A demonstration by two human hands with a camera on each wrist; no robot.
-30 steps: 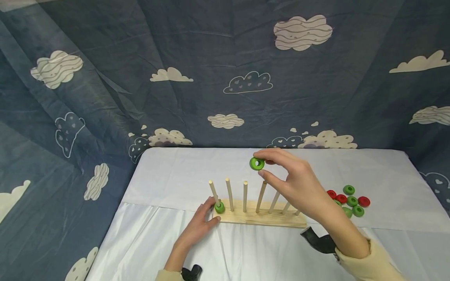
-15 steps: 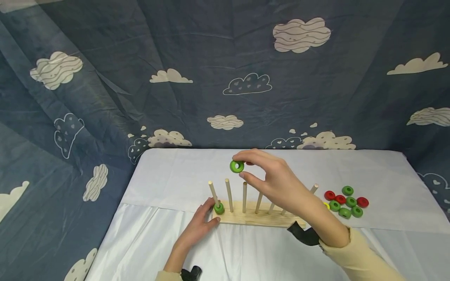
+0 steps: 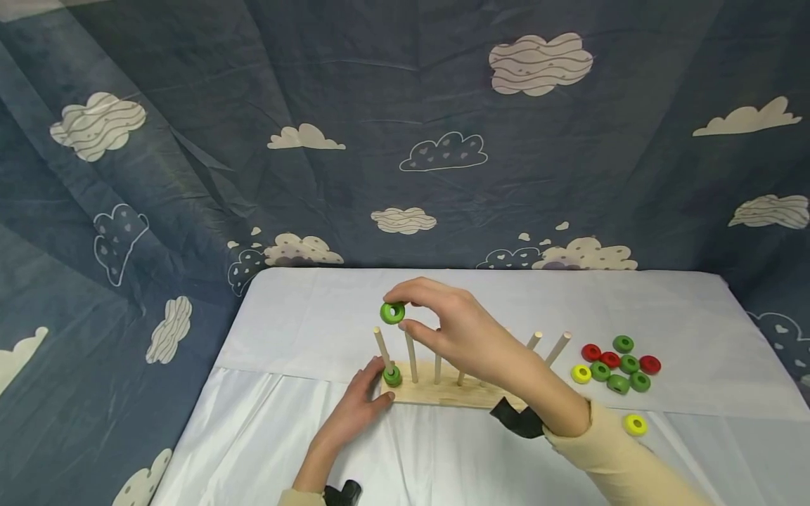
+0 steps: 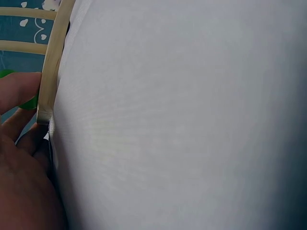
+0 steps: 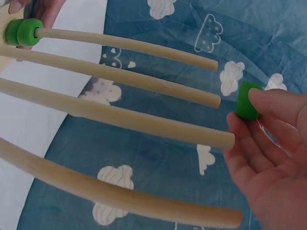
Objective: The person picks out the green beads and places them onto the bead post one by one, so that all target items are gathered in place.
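Between thumb and fingers, my right hand (image 3: 471, 337) pinches a green ring (image 3: 385, 315) with a hole through it. The ring is just above the tops of the two leftmost pegs, off both of them; the right wrist view shows the green ring (image 5: 244, 106) beyond the peg tips. My left hand (image 3: 357, 407) holds the left end of a wooden peg board (image 3: 436, 398), thumb at its front edge and fingers behind. Green rings (image 5: 24, 32) are stacked at the foot of the leftmost peg (image 3: 382, 346). My right hand and forearm hide part of the other pegs.
Right of the board lies a loose group of red rings (image 3: 650, 365), green rings (image 3: 629, 364) and a yellow ring (image 3: 581, 374). Another yellow ring (image 3: 635, 424) lies nearer, by the right sleeve. A cloud-patterned cloth (image 3: 405, 183) hangs behind the white-covered table (image 3: 304, 316).
My right hand has carried the green ring leftward and slightly down, from above the middle pegs to the left end. Both yellow rings have come into view. The left hand stays put.
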